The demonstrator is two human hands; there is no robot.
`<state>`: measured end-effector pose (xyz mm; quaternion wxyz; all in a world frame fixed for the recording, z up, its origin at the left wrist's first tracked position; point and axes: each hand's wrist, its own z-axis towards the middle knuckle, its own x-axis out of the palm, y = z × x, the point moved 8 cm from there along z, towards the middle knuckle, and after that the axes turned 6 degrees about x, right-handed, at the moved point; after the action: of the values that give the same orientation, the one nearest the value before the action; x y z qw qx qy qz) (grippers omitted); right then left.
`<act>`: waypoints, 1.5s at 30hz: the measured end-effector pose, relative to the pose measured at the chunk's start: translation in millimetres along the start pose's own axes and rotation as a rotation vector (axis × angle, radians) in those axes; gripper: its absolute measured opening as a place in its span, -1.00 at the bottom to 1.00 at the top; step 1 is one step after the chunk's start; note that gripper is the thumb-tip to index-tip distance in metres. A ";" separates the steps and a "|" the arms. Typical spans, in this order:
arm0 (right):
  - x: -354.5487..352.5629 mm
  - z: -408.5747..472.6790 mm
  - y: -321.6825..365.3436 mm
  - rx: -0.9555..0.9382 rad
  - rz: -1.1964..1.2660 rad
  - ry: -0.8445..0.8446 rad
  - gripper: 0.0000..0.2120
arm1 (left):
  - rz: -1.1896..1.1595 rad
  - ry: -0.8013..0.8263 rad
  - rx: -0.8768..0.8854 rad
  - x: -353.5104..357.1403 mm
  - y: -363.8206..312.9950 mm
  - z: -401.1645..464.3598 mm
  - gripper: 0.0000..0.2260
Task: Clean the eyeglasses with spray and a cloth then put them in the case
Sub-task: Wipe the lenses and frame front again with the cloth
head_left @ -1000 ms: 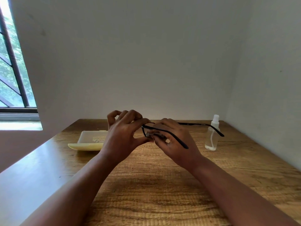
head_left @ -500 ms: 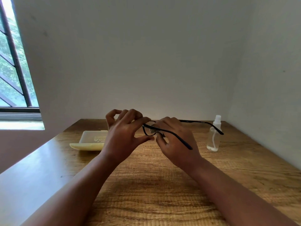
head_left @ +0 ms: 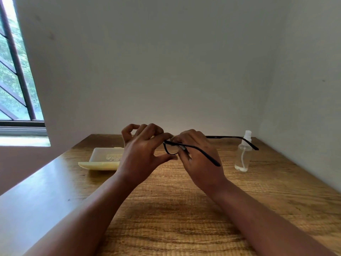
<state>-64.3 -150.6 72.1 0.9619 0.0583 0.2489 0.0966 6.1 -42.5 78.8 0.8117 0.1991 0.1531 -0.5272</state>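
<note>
Black-framed eyeglasses (head_left: 201, 151) are held above the wooden table (head_left: 175, 209), their temples unfolded and pointing right. My left hand (head_left: 142, 154) pinches the left lens rim between thumb and forefinger. My right hand (head_left: 199, 159) grips the frame near the bridge, with a small pale scrap showing between its fingers; I cannot tell if it is the cloth. A clear spray bottle (head_left: 243, 154) with a white nozzle stands upright to the right. The pale yellow case (head_left: 103, 159) lies open at the left, partly behind my left hand.
A white wall rises just behind the table's far edge and another runs along the right side. A barred window (head_left: 16, 71) with a sill is at the left. The table's left edge runs diagonally toward me.
The hands and glasses stay in nearly the same spot. My right-hand fingers have shifted slightly on the frame, and the left lens rim shows more between the hands.
</note>
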 end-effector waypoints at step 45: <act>-6.3 1.7 5.8 -0.097 -0.060 0.050 -0.82 | -0.073 -0.034 -0.052 -5.0 14.3 -1.0 -0.54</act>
<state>-69.7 -146.3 77.5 0.9596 0.0016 0.2693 0.0812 17.2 -32.8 82.5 0.7993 0.1631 0.1601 -0.5558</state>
